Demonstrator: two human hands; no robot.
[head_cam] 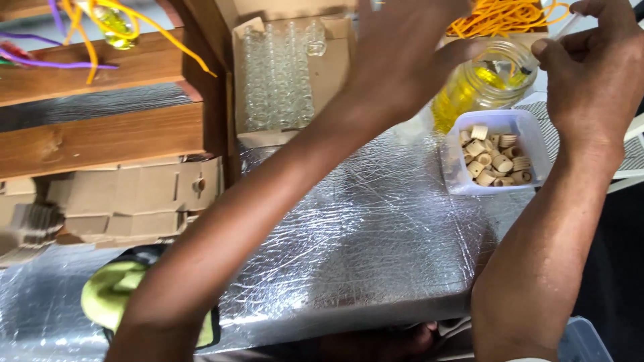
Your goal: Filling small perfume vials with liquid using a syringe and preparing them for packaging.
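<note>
You're working over a table wrapped in crinkled silver foil sheeting point(376, 248). At its far right sits a clear plastic tub of small tan cork stoppers point(495, 157), and just behind it stands a glass jar of yellow liquid point(469, 94). Far centre, an open cardboard box packed with small clear glass bottles point(278, 77). At your near left, a yellow-green cloth point(111, 288) lies on the foil.

A tub of corks point(495, 155) sits before the jar point(484, 84) (box of vials point(278, 74) left).

Bright, even daylight; glare on foil table cover point(376, 228) (crinkled sheen); arms slightly motion-blurred.
</note>
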